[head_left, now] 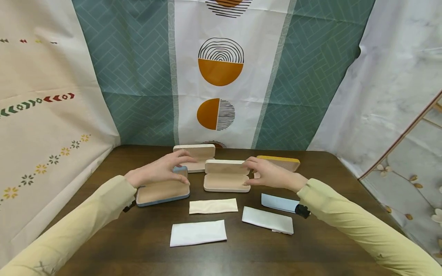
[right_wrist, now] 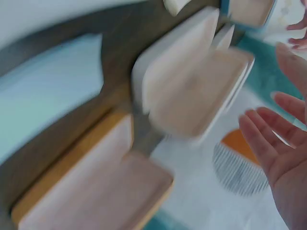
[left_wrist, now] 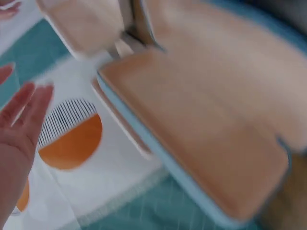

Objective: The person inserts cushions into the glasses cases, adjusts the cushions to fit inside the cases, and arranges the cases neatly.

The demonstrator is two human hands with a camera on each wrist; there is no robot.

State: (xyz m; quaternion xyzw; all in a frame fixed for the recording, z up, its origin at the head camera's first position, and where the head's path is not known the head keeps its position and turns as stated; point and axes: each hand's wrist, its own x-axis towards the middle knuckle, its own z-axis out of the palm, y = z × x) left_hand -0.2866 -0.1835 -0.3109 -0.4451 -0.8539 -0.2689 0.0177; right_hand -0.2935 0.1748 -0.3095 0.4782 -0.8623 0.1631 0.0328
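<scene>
My left hand (head_left: 162, 169) hovers over a blue glasses case (head_left: 162, 193), thumb and fingers spread apart with nothing between them. On the other side, my right hand (head_left: 271, 174) is at the right end of a white glasses case (head_left: 226, 183), its fingers loosely bent and holding nothing. Both cases have raised lids and a beige lining. In the left wrist view the blue case (left_wrist: 192, 139) fills much of the picture, beside the hand. The right wrist view has the white case (right_wrist: 196, 91) left of the spread fingers (right_wrist: 273, 124).
Behind stand another pale case (head_left: 198, 166) and a yellow case (head_left: 290, 164), lids raised. Nearer me lie folded cloths: cream (head_left: 213, 206), white (head_left: 198, 233), pale grey (head_left: 267, 219) and light blue (head_left: 277, 202). A patterned curtain (head_left: 138, 76) hangs at the table's back edge.
</scene>
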